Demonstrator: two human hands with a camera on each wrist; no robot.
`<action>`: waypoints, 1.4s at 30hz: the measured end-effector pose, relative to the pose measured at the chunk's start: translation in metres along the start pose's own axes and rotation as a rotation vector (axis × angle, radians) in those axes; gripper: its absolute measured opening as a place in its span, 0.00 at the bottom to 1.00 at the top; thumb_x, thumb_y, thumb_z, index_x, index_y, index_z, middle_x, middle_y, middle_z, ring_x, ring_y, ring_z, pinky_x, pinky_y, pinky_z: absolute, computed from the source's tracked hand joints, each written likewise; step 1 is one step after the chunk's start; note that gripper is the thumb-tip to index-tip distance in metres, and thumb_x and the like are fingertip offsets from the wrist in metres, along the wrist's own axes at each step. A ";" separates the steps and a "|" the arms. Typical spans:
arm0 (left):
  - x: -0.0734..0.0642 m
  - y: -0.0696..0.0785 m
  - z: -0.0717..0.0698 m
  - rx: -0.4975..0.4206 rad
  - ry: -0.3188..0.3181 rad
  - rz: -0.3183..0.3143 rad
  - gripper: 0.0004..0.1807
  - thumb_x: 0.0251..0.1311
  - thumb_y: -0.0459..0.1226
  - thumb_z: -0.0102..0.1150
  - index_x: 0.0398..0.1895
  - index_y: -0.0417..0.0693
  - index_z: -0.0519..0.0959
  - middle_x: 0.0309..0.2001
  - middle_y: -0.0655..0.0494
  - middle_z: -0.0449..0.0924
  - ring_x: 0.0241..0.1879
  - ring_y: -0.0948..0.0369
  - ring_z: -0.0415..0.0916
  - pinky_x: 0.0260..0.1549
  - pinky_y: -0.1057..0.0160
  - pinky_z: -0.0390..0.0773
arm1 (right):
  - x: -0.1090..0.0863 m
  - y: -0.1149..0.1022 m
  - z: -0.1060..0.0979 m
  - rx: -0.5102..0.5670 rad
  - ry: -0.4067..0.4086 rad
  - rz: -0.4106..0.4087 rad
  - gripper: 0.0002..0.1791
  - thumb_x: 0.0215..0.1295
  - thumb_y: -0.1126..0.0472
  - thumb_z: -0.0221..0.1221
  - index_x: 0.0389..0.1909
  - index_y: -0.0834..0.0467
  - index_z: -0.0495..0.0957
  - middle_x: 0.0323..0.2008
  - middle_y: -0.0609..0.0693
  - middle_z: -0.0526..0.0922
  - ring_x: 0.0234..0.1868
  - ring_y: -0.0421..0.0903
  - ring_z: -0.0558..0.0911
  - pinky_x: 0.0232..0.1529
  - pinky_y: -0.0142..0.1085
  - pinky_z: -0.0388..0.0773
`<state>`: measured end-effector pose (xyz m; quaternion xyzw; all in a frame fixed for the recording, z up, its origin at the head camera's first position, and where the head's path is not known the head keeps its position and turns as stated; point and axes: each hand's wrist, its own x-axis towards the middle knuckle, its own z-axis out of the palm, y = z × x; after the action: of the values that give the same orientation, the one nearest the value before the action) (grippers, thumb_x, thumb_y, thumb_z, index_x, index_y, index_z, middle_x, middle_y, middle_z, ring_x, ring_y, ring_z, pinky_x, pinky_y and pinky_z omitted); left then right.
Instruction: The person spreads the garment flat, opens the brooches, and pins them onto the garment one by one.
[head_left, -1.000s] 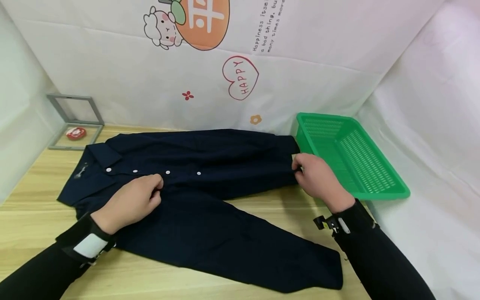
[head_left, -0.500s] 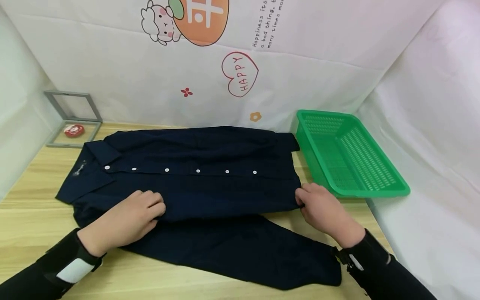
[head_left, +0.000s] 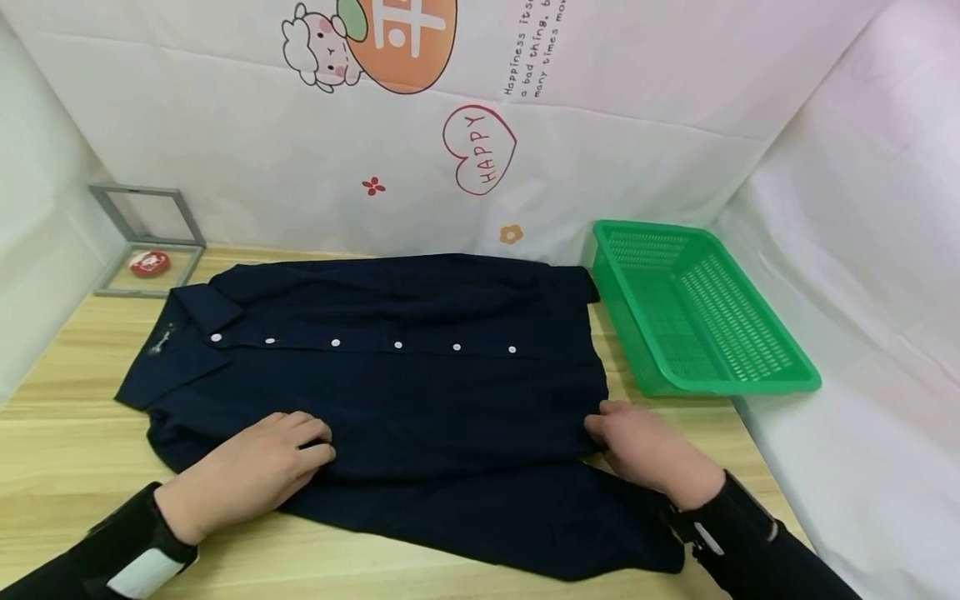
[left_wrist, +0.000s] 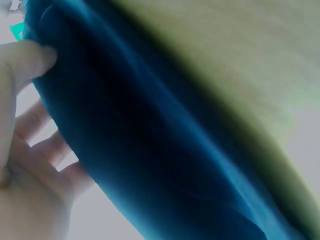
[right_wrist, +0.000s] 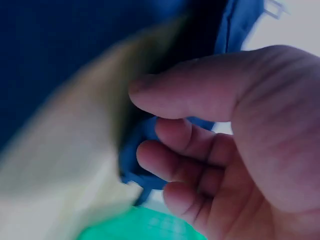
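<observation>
Navy shirt (head_left: 450, 408) spans mid-frame; left hand (head_left: 251, 467) and right hand (head_left: 652, 446), fingers (head_left: 311, 432) pinching its cloth, apparently spread it taut.

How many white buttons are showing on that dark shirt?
6, in a row on the dark shirt: first button nearest the collar, then second, third, fourth, fifth, and sixth nearest the green basket. More may be hidden.

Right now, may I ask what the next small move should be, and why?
Probably lower the near edge of the shirt's front panel flat, then let go. The left hand and the right hand both grip that edge, the right near the hem, while the buttons show in a fairly straight row and the near sleeve lies stretched out.
</observation>
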<state>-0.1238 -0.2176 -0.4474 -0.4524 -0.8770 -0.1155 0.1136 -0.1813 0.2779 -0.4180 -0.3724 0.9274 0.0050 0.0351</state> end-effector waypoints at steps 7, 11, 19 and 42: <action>-0.001 0.004 -0.002 -0.021 -0.005 -0.039 0.14 0.51 0.33 0.71 0.40 0.54 0.81 0.44 0.60 0.77 0.44 0.60 0.75 0.41 0.54 0.79 | -0.008 -0.008 -0.016 0.013 0.019 -0.004 0.25 0.49 0.77 0.60 0.20 0.47 0.59 0.22 0.40 0.58 0.21 0.37 0.58 0.22 0.30 0.59; -0.002 0.008 -0.003 -0.037 -0.100 -0.053 0.11 0.55 0.38 0.72 0.41 0.56 0.82 0.45 0.61 0.78 0.47 0.59 0.75 0.46 0.49 0.78 | -0.011 -0.013 -0.018 0.145 -0.252 0.026 0.17 0.53 0.68 0.68 0.25 0.46 0.69 0.26 0.39 0.65 0.24 0.37 0.64 0.24 0.33 0.67; 0.003 0.007 -0.004 -0.009 -0.055 -0.131 0.13 0.60 0.46 0.69 0.45 0.52 0.84 0.45 0.60 0.78 0.46 0.58 0.75 0.46 0.49 0.76 | -0.020 -0.028 -0.028 0.232 -0.227 0.094 0.18 0.60 0.59 0.70 0.24 0.46 0.68 0.22 0.38 0.65 0.20 0.35 0.65 0.23 0.33 0.65; 0.012 0.009 -0.006 -0.176 -0.377 -0.221 0.26 0.70 0.53 0.56 0.66 0.54 0.77 0.70 0.50 0.66 0.68 0.39 0.61 0.60 0.31 0.60 | 0.009 0.007 0.002 0.646 -0.057 0.633 0.31 0.69 0.56 0.63 0.67 0.62 0.63 0.41 0.54 0.82 0.39 0.49 0.81 0.37 0.44 0.77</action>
<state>-0.1224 -0.2047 -0.4369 -0.3753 -0.9135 -0.1167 -0.1054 -0.1924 0.2771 -0.4207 -0.0400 0.9484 -0.2638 0.1716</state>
